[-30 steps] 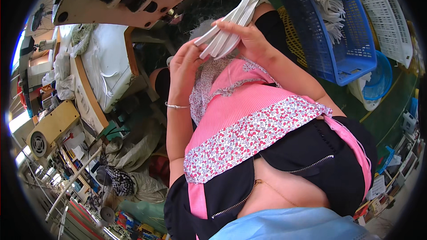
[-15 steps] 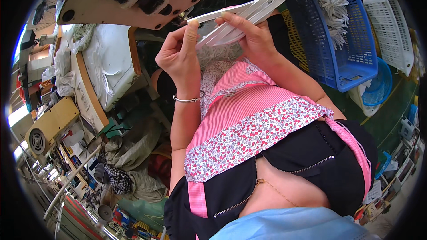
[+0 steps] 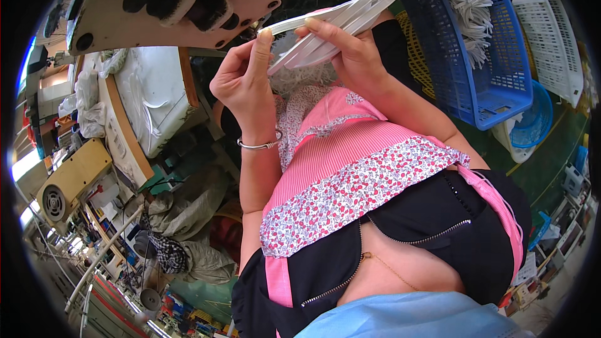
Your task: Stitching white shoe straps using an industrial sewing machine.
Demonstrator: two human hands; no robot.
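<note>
My right hand (image 3: 350, 50) grips a fanned stack of flat white strips (image 3: 350, 15) held up in front of me. The fingers of my left hand (image 3: 241, 78) pinch the near end of the topmost strip (image 3: 285, 25), pulling it away from the stack. A metal bangle sits on my left wrist. The strips are raised just below the underside of a beige machine (image 3: 169, 6) with black round holes. A pink striped and floral apron (image 3: 350, 169) covers my lap.
A blue plastic basket (image 3: 494, 56) holding more white strips stands at the right, with a white basket (image 3: 554, 31) beyond it. At the left are a white padded table (image 3: 150, 103), a tan motor box (image 3: 72, 178) and piled cloth bags (image 3: 181, 225).
Both hands have risen toward the machine with the stack. My left hand has shifted from the stack's side to pinching one strip's end.
</note>
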